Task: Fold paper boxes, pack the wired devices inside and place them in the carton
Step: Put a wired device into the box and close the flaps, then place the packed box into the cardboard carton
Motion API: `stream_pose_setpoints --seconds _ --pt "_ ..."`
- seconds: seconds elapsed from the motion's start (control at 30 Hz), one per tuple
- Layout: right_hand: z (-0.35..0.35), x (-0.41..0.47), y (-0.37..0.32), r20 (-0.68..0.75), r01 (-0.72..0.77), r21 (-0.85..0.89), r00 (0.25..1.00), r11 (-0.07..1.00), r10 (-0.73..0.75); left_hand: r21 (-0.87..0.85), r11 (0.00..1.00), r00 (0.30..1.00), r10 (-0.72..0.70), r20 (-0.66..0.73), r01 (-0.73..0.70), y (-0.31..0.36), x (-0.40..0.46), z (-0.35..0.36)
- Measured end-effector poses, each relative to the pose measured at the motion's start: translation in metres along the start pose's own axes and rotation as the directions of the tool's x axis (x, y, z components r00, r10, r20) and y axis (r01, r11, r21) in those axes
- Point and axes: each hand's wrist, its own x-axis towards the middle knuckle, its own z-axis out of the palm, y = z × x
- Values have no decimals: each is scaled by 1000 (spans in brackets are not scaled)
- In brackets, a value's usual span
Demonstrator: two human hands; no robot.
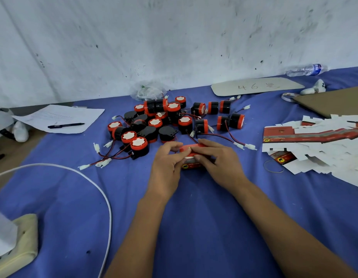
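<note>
While both hands are working on the small red paper box (191,157), I am watching it sit on the blue desk (194,227) just in front of the pile of wired devices (166,121). My left hand (167,167) is gripping the box's left end, fingers curled over its top, and my right hand (218,161) is pinching the right end, probably pressing a flap closed while the desk is bracing the box from below. Whether a device is already inside, I cannot tell. To the right of the pile, the stack of flat box blanks (314,145) is lying within easy reach for the next fold. Left of the pile, a sheet of paper (59,118) is carrying a pen (65,125). No carton is clearly showing.
</note>
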Motion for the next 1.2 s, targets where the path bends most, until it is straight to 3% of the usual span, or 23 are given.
stream_pose_setpoints --seconds 0.1,0.2,0.4,0.73,1.07,1.2 --pt "1 -1 -1 -42 15 -5 999 1000 -15 -32 999 986 3 -165 -8 3 -2 4" --pt "2 -2 -3 -38 29 -58 999 998 -31 -39 999 973 -16 -230 8 3 -2 6" --pt "2 -5 -12 -10 69 -154 997 986 -71 -46 999 984 -6 -177 -2 2 -2 6" --pt "2 -7 -17 -97 183 -341 969 922 -229 -18 998 984 53 -169 -56 6 -2 9" --pt "5 -9 -16 -88 203 -210 970 957 -225 -119 993 991 -32 -128 17 -6 0 15" --pt "0 -7 -15 -29 221 -174 973 960 -230 -191 981 999 -49 -16 45 -6 3 17"
